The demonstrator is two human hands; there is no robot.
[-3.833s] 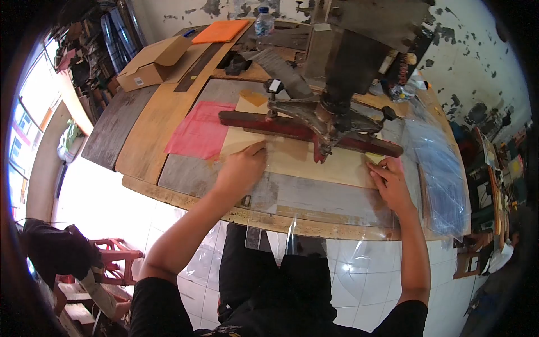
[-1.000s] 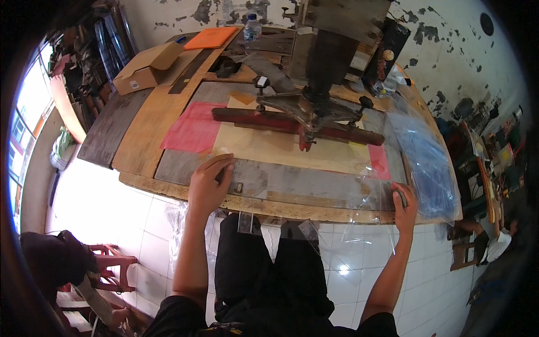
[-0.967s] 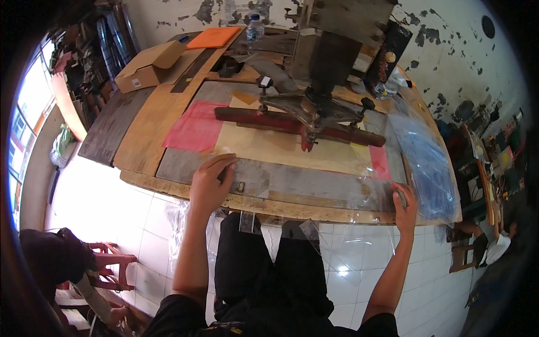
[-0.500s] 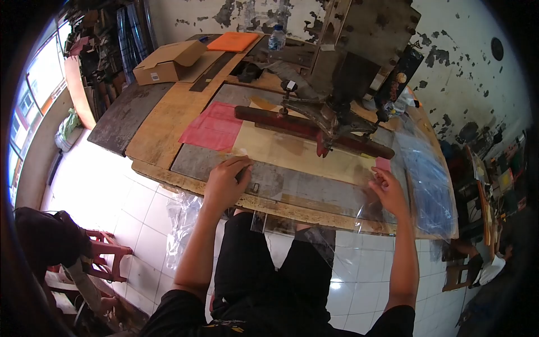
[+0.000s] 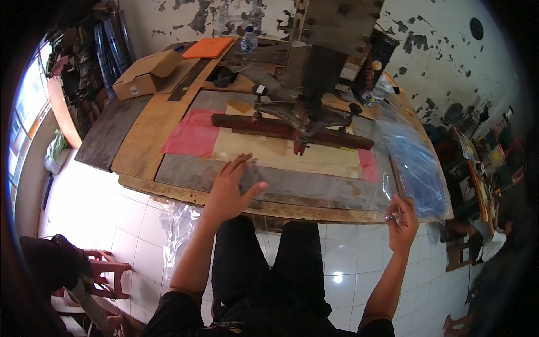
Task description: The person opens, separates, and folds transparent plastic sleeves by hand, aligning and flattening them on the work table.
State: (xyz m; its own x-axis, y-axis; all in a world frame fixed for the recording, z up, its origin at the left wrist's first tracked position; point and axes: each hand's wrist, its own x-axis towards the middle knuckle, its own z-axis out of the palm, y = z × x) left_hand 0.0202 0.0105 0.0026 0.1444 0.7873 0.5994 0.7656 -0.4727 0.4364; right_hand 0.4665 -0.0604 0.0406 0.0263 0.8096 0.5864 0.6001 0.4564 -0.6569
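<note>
My left hand (image 5: 230, 188) rests with spread fingers at the front edge of a cream sheet (image 5: 269, 150) on the grey metal plate (image 5: 185, 169). At the table's front right corner, my right hand (image 5: 402, 219) pinches a clear plastic sheet (image 5: 386, 188), whose outline is hard to follow against the plate. Pink pieces (image 5: 193, 133) flank the cream sheet at the left and right. Above it stands a press with a dark red bar (image 5: 264, 124), which hides part of the sheet.
A stack of bluish clear plastic (image 5: 418, 174) lies at the table's right. Toward the back left are an open cardboard box (image 5: 140, 78), an orange packet (image 5: 209, 48) and a water bottle (image 5: 249, 40). Clear plastic (image 5: 178, 233) hangs below the front edge. Another person (image 5: 50, 261) is at the lower left.
My right hand has moved from the right pink piece toward the front right corner, its fingers now closed on the plastic. My left hand has spread its fingers. The view has shifted slightly.
</note>
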